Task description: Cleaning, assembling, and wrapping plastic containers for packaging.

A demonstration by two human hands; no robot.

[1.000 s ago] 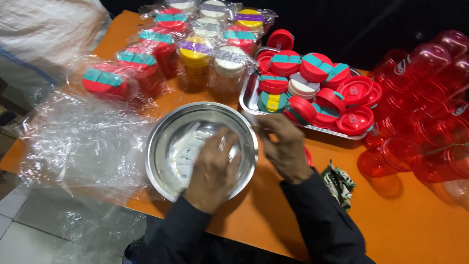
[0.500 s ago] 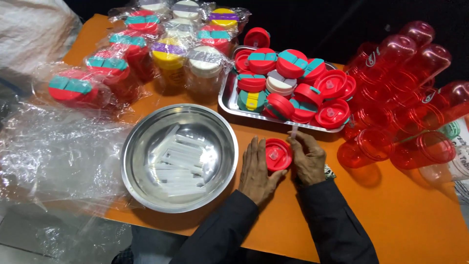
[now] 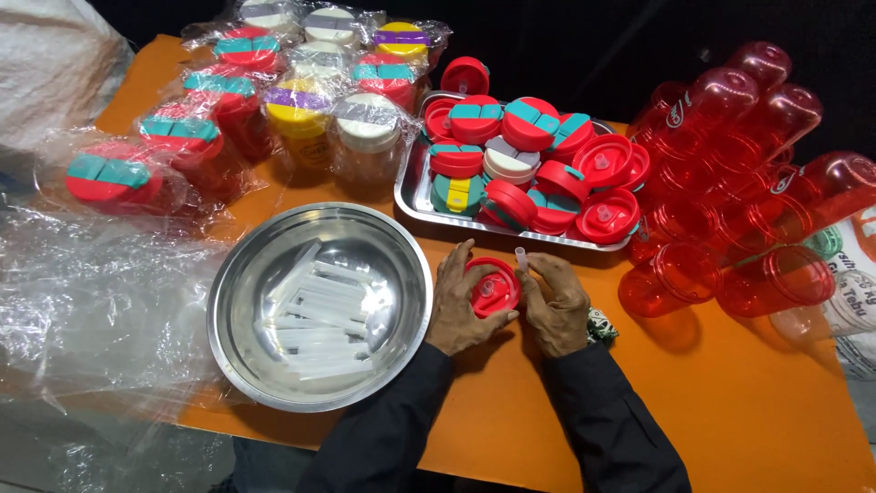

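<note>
My left hand (image 3: 459,301) grips a round red lid (image 3: 493,288) lying upside down on the orange table (image 3: 730,411), just right of a steel bowl (image 3: 242,351). My right hand (image 3: 557,306) pinches a short clear plastic tube (image 3: 521,258) upright at the lid's right edge. Inside the bowl lie several more clear tubes (image 3: 315,315). Both hands rest close together in front of a steel tray (image 3: 411,196).
The tray holds several red, teal and white lids (image 3: 525,164). Red translucent cups (image 3: 739,183) lie stacked at the right. Wrapped bottles with coloured lids (image 3: 292,100) stand at the back left. Crumpled clear plastic sheeting (image 3: 91,301) covers the left side.
A second ago both hands were over the bowl. They moved right to the table beside it, where the red lid and one tube came into them.
</note>
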